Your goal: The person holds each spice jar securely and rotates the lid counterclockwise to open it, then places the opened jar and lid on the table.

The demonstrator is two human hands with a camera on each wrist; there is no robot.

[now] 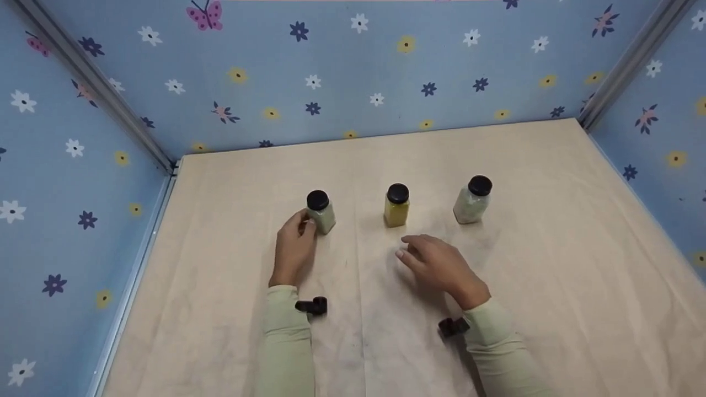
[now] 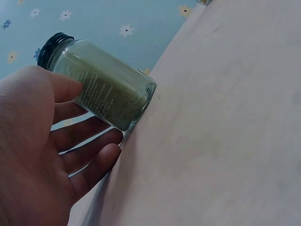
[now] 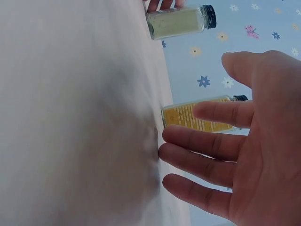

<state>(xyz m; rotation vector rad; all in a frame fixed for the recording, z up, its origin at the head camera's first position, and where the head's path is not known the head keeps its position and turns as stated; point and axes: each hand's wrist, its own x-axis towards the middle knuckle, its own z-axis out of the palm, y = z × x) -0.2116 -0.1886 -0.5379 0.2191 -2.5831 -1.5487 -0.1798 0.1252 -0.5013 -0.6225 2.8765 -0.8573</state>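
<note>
A square glass bottle of grey-green powder with a black cap (image 1: pixel 325 219) stands at the left of a row of 3. My left hand (image 1: pixel 295 245) holds it from its left side, and in the left wrist view the thumb (image 2: pixel 68 88) lies against its printed face. The bottle of yellow powder (image 1: pixel 396 214) stands upright in the middle. Just in front of it is my right hand (image 1: pixel 438 264), fingers extended, nothing in them. From the right wrist view, those fingers (image 3: pixel 202 160) partly cover the yellow bottle (image 3: pixel 178 116). Whether they touch it I cannot tell.
A third black-capped bottle with pale green contents (image 1: pixel 471 204) stands at the right of the row. A beige cloth (image 1: pixel 220 342) covers the table. Flower-patterned blue panels (image 1: pixel 342 66) border the back and both sides. Each sleeve carries a small black camera mount (image 1: pixel 313 306).
</note>
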